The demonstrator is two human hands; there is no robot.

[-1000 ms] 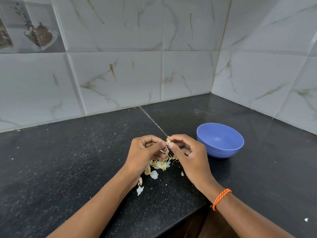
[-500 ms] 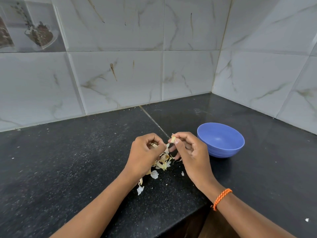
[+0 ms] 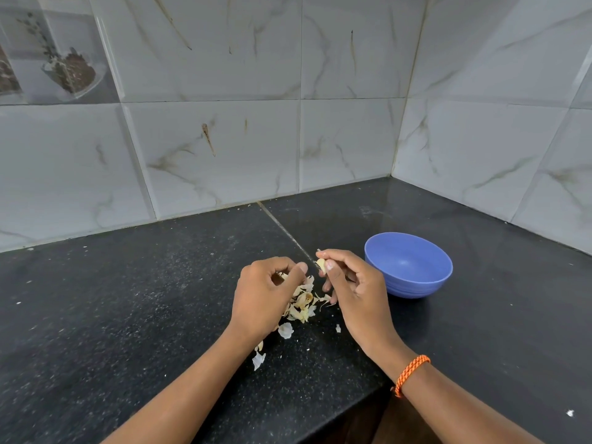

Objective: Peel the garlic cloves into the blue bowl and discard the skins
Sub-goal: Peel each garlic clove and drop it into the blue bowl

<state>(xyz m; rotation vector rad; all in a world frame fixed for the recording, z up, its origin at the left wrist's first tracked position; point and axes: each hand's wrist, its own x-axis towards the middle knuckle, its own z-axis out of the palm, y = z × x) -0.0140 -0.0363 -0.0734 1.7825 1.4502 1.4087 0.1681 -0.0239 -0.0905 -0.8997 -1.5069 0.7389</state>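
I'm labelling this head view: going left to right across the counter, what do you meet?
Left hand → pile of garlic skins → garlic clove pinched by the right hand → blue bowl.

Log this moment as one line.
right hand: pinches garlic clove | left hand: curled over skins | blue bowl: looks empty

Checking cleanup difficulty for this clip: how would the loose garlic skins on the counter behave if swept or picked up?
The pale papery garlic skins look thin and curled, so probably very light, floppy and prone to scatter. Small flakes lie apart on the black speckled counter, so they would likely need pinching or wiping.
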